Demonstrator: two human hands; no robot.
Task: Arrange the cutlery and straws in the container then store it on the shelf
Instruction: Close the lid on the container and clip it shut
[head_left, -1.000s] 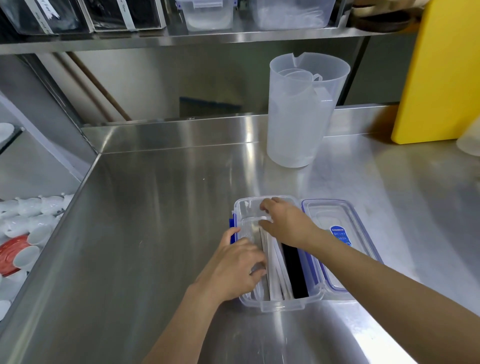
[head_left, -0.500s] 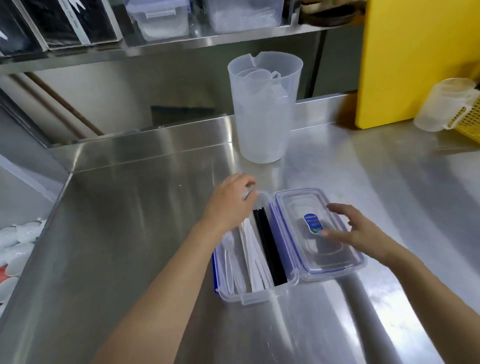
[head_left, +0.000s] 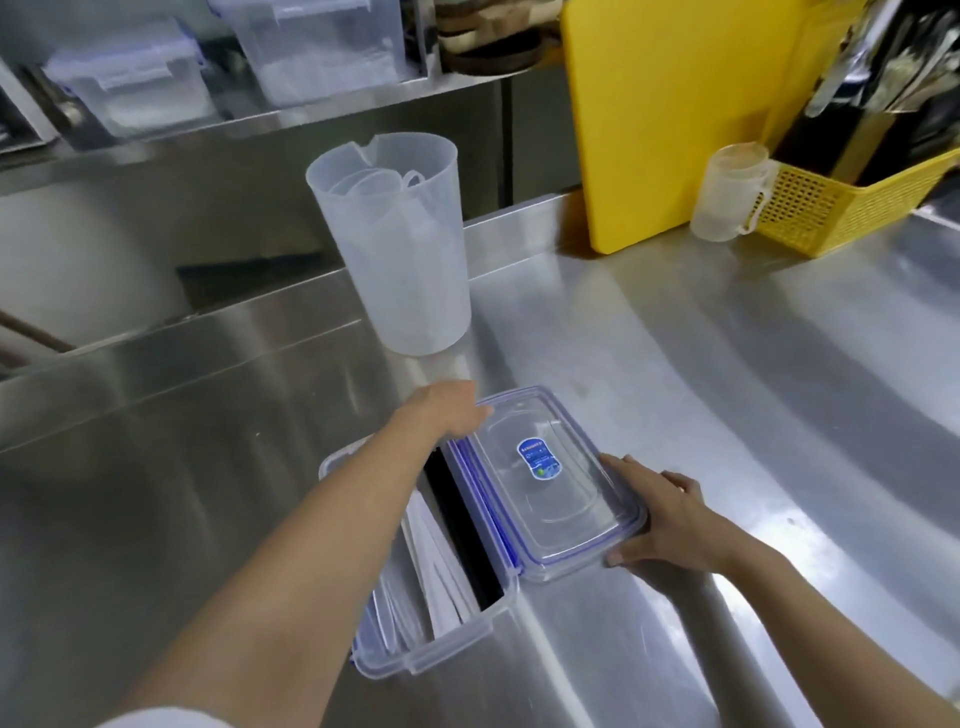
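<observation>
The right hand (head_left: 670, 525) has its fingers (head_left: 631, 558) curled around the near right edge of the clear lid (head_left: 545, 478), thumb on top and fingertips tucked under the rim, so it grips the lid. The left hand (head_left: 447, 410) reaches across the open container (head_left: 426, 654) to the lid's far left corner; its fingers are hidden behind the hand and blurred, so I cannot tell whether they pinch the lid or only rest on it.

The lid lies flat on the table (head_left: 727, 364), touching the container's right wall along its blue-edged long side. The container sits near the middle of the table with white wrapped pieces (head_left: 441, 582) leaning at an angle inside and black straws (head_left: 457, 499) along its right side, just under the left forearm.

The likely next step is seating the lid, and several things could spoil it. The leaning white pieces seem to stand high towards the rim; one caught beneath the seal would stop the lid from closing. The left forearm crosses directly above the contents and could drag them out of order. If only the right hand truly grips, the lid may tilt and knock the container askew. The tall translucent jug (head_left: 400, 249) stands just beyond the left hand, so a wide lift could tip it. The shelf (head_left: 260, 122) above already carries other boxes, leaving little room.
</observation>
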